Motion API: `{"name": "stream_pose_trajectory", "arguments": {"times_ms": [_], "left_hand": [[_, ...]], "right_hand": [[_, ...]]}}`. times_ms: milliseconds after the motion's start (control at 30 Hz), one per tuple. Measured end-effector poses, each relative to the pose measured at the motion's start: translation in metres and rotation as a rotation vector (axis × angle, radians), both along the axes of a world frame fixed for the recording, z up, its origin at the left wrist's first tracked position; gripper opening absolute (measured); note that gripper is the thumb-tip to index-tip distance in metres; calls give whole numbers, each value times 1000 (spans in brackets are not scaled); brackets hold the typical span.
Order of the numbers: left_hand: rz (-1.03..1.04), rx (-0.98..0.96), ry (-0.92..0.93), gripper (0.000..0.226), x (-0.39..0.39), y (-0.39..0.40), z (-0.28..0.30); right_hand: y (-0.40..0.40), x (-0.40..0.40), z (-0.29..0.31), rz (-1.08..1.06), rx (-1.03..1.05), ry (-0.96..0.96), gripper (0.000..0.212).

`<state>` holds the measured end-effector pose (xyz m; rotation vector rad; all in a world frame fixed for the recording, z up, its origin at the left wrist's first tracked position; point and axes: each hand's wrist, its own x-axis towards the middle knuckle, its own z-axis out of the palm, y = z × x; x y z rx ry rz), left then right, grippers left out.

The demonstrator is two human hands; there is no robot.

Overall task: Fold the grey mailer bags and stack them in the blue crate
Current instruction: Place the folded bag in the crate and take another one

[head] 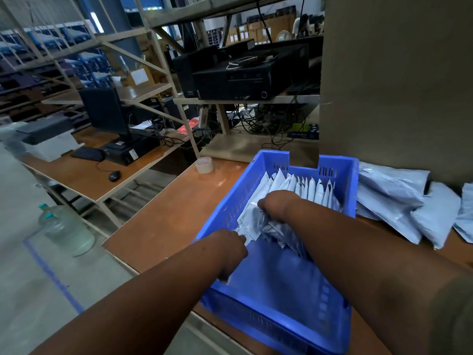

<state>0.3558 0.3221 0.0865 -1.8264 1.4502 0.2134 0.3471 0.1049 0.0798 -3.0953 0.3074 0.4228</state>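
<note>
Grey plastic made up the mailer bags (268,226), and they looked thin, soft and light, so they would bend and slide easily. They would not break, but a loose bundle could slip apart, so the folded edges looked like the best place to take hold.

You had a bunch of folded bags in the middle of the blue crate (276,316), at the lower centre of the frame. More folded bags (311,190) stood on edge in a row along the crate's far side. A pile of flat bags (399,201) lay on the desk (163,226) just right of the crate, so there was likely more folding to do.

Your left hand (230,249) reached over the crate's left wall, and its fingers were curled at the near corner of the bundle. It looked like a pinching grip on the bags, though the fingertips were partly hidden. Your right hand (277,204) came from the lower right and bent down at the wrist over the top of the bundle. Its fingers were curled into the bags, holding them together. Both arms were stretched out long and almost straight.

A roll of tape (204,164) sat on the desk, up and left of the crate, well apart from your hands.
</note>
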Motion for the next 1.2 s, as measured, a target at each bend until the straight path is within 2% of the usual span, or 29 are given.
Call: {"name": "stream_pose_trajectory", "arguments": {"times_ms": [100, 267, 367, 467, 600, 733, 967, 1100, 1200], "left_hand": [[-22, 2, -6, 63, 2, -3, -2], [-97, 29, -129, 52, 5, -4, -4], [-133, 47, -170, 68, 15, -4, -4], [-137, -18, -106, 78, 21, -2, 6], [-87, -216, 96, 47, 11, -12, 24], [-81, -346, 158, 45, -4, -33, 44], [-151, -528, 184, 57, -31, -72, 72], [-211, -573, 219, 64, -64, -120, 90], [-347, -596, 181, 59, -99, -166, 96]], "right_hand": [[5, -2, -7, 42, 28, 12, 35], [10, 3, -8, 63, 83, 54, 63], [9, -2, 2, 43, 73, 60, 63], [-1, -13, 18, -23, 55, -39, 55], [-15, -30, 41, -118, 71, -65, 52], [-7, -53, 51, -61, 53, 19, 56], [-27, -138, 61, -19, -47, -174, 57], [-65, -210, 63, -163, -22, -233, 70], [-88, -267, 64, -291, 35, -275, 85]]}}
